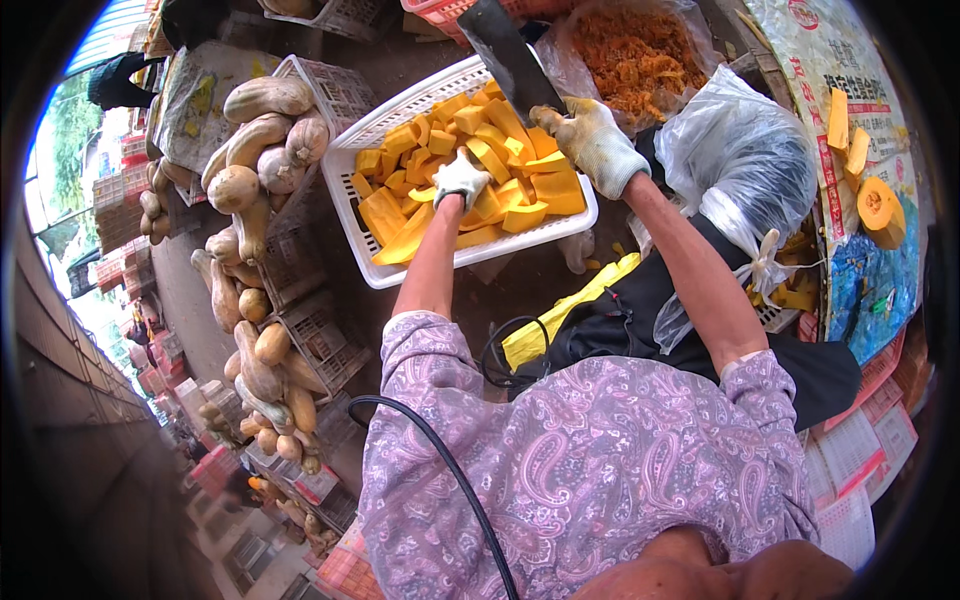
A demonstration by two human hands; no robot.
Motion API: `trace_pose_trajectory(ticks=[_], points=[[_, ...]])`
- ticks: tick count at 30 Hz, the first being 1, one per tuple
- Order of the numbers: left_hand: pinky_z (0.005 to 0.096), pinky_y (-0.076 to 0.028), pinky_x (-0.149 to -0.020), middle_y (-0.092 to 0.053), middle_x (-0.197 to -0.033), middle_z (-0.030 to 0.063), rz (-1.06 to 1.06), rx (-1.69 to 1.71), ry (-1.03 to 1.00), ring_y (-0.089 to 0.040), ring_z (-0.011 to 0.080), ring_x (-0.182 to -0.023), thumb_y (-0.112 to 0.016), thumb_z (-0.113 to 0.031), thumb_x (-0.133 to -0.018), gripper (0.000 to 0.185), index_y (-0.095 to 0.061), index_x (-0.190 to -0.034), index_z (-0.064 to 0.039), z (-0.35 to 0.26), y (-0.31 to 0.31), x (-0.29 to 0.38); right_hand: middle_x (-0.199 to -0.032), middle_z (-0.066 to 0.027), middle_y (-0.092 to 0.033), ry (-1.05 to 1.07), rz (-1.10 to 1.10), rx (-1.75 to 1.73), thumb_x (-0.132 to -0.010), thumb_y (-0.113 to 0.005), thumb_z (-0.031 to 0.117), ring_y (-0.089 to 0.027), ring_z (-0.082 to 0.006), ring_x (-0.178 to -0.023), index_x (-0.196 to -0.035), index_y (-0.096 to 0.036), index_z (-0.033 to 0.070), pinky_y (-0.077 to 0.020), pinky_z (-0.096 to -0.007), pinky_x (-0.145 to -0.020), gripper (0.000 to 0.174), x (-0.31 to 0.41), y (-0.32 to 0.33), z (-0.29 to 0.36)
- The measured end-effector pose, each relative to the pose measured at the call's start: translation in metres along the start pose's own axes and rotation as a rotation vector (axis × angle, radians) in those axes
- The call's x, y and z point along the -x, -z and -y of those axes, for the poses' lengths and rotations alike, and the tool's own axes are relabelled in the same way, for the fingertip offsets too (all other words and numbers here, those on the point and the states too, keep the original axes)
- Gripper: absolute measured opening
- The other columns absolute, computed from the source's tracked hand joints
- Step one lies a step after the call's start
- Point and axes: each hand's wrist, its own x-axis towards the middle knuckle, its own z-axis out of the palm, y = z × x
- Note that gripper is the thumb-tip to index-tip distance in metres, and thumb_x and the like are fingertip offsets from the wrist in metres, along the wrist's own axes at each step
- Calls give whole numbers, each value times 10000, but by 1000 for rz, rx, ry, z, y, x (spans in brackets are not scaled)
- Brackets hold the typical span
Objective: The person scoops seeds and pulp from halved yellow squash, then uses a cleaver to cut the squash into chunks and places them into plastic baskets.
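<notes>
A white plastic basket [457, 259] in front of me is heaped with peeled orange pumpkin pieces [491, 159]. My left hand [460, 180], in a white knitted glove, rests on the heap near its middle. Its fingers reach down among the chunks, and whether they grip one is hidden. In a stained white glove, my right hand [592, 142] is closed around the handle of a cleaver [510, 54]. The broad dark blade slants up and away over the basket's far right corner. My right hand is just beyond the basket's right side.
Crates at left hold whole tan pumpkins [259, 180]. Orange pumpkin pulp [637, 56] fills a clear bag beyond my right hand, near a tied plastic bag [739, 150]. A cut pumpkin piece [880, 210] sits on the sack-covered surface at right. A black cable [450, 457] crosses my shirt.
</notes>
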Motion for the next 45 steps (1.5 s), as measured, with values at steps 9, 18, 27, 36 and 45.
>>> trace_pose_trajectory(ticks=[9,18,27,36,45], points=[[377,-510,-895,-665,-1134,240,-87,258,-116,-658,321,-1040,-714,-289,-810,682,-445,-1367,-1,21,13,4,-821,-216,-673,48,-29,176,-965,-591,357,-669,-311,-749,-1080,-669,-28,-520,-372,-699,410,0,0,-3],[296,-555,-719,-663,-947,50,-333,1657,129,-660,172,-829,-744,-66,-824,298,-602,-1086,-61,91,48,50,-868,-201,-681,128,179,451,-957,-604,277,-649,-286,-753,-1163,-638,0,-514,-356,-735,347,18,-19,6],[381,-607,-784,-643,-1046,133,-418,2401,70,-664,267,-927,-758,-130,-834,433,-513,-1174,-21,53,42,75,-766,-224,-658,257,200,586,-933,-580,265,-659,-401,-758,-954,-644,4,-514,-472,-686,269,27,-73,-11],[331,-582,-795,-651,-1081,106,-555,2241,145,-659,212,-940,-691,-384,-905,473,-548,-1176,-24,48,33,83,-750,-240,-629,255,144,342,-970,-568,340,-636,-394,-686,-1104,-602,29,-491,-432,-614,340,31,-75,-13],[313,-487,-870,-646,-1154,71,-660,2019,377,-605,189,-1044,-616,-351,-965,385,-554,-1231,-80,35,12,79,-884,-240,-665,-19,504,542,-937,-516,297,-643,-419,-885,-1026,-639,-11,-489,-474,-788,343,27,-88,-23]])
